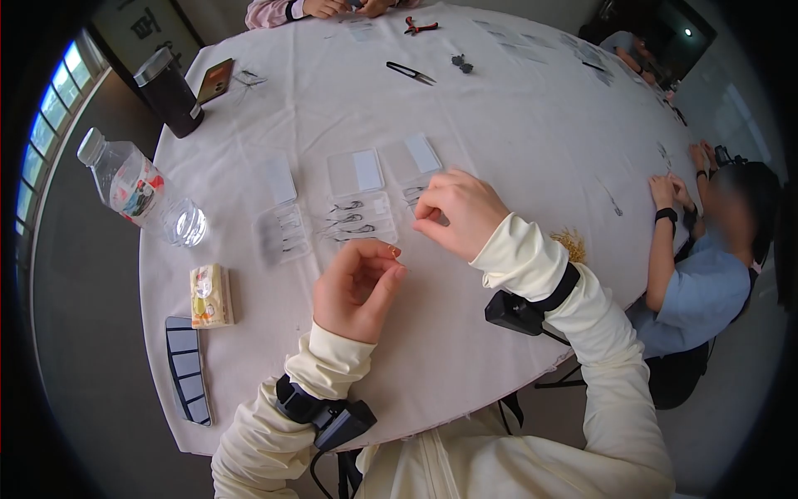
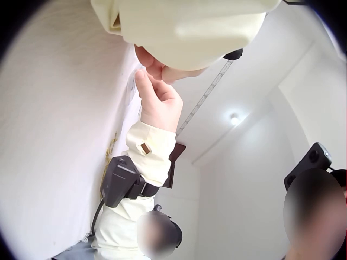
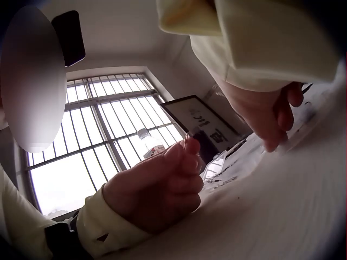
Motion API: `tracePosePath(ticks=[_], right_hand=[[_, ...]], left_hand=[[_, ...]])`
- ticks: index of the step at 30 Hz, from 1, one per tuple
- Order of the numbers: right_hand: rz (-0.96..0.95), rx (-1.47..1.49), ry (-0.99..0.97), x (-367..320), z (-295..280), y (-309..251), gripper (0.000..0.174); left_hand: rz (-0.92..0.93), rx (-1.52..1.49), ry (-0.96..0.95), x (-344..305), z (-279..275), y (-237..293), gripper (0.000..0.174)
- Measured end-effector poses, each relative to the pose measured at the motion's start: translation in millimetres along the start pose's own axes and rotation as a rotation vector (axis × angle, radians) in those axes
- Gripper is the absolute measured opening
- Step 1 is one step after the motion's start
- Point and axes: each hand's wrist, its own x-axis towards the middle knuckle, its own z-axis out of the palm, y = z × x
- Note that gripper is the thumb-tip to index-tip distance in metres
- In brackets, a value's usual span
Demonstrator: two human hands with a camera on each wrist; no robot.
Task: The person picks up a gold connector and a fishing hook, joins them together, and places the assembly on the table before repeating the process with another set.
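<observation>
My left hand pinches a tiny reddish-gold piece between thumb and forefinger, held above the table. In the right wrist view, a thin wire-like bit stands up from the left fingertips. My right hand reaches over the right-hand clear plastic box, thumb and forefinger close together and bent down; I cannot tell whether they hold anything. Just beyond the left hand, the middle box contains several dark, thin, hook-like pieces. A left-hand box has more such thin pieces in a row.
Open lids with white labels lie behind the boxes. A water bottle, dark tumbler, tissue pack and phone stand or lie at left. Thread snips and red-handled pliers lie farther back; yellow strands at right.
</observation>
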Motion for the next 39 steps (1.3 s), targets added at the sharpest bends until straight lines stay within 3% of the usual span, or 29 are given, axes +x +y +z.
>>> tracePosePath(ticks=[6, 13, 16, 18, 22, 34, 39], right_hand=[[0.289, 0.305, -0.092, 4.4, -0.1, 1.1, 0.01], [0.265, 0.292, 0.026, -1.7, -5.4, 2.2, 0.011], [0.186, 0.145, 0.099, 0.1, -2.6, -2.0, 0.012], [0.022, 0.012, 0.213, 2.0, 7.7, -1.2, 0.013], [-0.003, -0.044, 0.163, 3.3, 13.7, -3.9, 0.011], [0.226, 0.422, 0.188, -13.7, -37.7, -11.7, 0.009], [0.101, 0.366, 0.143, -33.5, -59.2, -22.5, 0.006]], left_hand=[[-0.008, 0.021, -0.01, -0.1, -0.5, 1.1, 0.015], [0.006, 0.018, -0.023, -0.1, -0.1, 3.0, 0.012], [0.008, 0.021, -0.027, -0.2, 0.5, 3.5, 0.012], [0.004, 0.023, -0.03, -0.4, 0.2, 3.4, 0.012], [0.015, 0.041, -0.016, -1.4, 0.1, 3.8, 0.012], [0.038, 0.043, -0.047, 1.1, -2.1, -2.5, 0.009], [0.042, -0.011, -0.061, 1.2, -1.0, -4.1, 0.008]])
